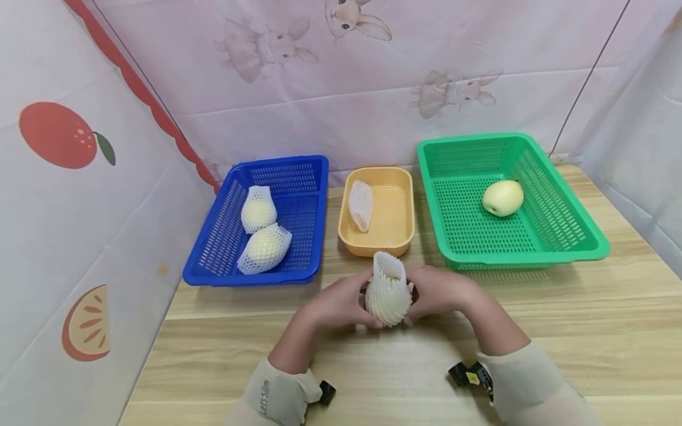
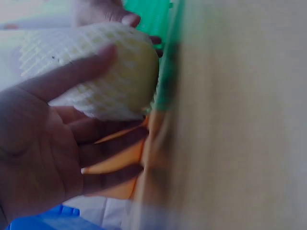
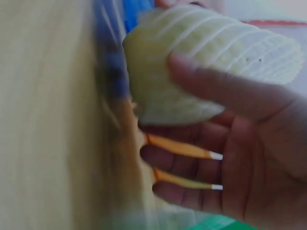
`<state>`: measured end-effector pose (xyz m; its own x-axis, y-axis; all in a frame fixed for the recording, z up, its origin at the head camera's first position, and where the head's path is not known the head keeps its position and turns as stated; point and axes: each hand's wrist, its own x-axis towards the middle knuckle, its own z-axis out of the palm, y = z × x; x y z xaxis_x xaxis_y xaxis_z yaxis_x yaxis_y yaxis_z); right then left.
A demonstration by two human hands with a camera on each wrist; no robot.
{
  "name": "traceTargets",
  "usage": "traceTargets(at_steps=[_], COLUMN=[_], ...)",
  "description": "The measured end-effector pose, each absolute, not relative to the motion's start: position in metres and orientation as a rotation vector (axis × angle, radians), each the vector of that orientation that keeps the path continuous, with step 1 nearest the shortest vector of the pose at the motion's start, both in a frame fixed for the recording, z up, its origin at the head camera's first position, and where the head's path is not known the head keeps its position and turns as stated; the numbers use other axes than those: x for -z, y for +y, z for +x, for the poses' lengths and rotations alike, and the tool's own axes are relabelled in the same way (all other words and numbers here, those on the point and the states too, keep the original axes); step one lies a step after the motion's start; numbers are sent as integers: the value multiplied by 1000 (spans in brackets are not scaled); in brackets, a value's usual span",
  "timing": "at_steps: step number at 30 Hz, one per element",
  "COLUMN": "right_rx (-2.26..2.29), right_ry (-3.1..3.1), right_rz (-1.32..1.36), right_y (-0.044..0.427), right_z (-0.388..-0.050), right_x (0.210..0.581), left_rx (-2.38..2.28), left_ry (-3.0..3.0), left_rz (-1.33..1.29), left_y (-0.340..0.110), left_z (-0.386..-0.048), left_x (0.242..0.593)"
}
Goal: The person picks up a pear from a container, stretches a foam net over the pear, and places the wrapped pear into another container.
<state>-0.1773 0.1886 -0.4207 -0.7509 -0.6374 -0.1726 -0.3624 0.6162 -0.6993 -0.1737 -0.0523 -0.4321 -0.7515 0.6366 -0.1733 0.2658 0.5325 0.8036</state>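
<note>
My left grip and right grip clamp a netted pear, tray at its twelve o'clock; I judge one bare pear, at two, done; two wrapped pears, at ten, left.

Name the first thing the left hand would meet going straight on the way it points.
The left hand would first meet the netted fruit it holds; past that, probably the right hand, though depth is unclear.
</note>
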Motion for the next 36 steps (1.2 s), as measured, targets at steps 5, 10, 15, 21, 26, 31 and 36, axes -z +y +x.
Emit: traceTargets(at_steps=[5,10,15,21,26,31,36], right_rx=[1130,1266,1323,1384,1404,1372,1405], right_ry=[2353,2383,2473,2605,2713,2787,2811], right_rz=[-861,-873,-835,-845,-1054,-1190,-1232], right_y=[198,200,193,186,182,180,179], right_z=[-180,-179,-175,-168,-166,-164,-164], right_x=[411,402,395,388,389,390,389], left_rx=[-1484,-1685,-1829,-2046,-2104,-2092,-2096], left_ry=[2031,1849,1796,1635,1523,1485,1464], left_rz=[694,727,602,417,380,387,418], left_y=[-61,-63,-58,-51,-48,-47,-47], left_z=[-177,-178,-175,-174,-173,-172,-171], left_x=[423,418,417,418,418,417,418])
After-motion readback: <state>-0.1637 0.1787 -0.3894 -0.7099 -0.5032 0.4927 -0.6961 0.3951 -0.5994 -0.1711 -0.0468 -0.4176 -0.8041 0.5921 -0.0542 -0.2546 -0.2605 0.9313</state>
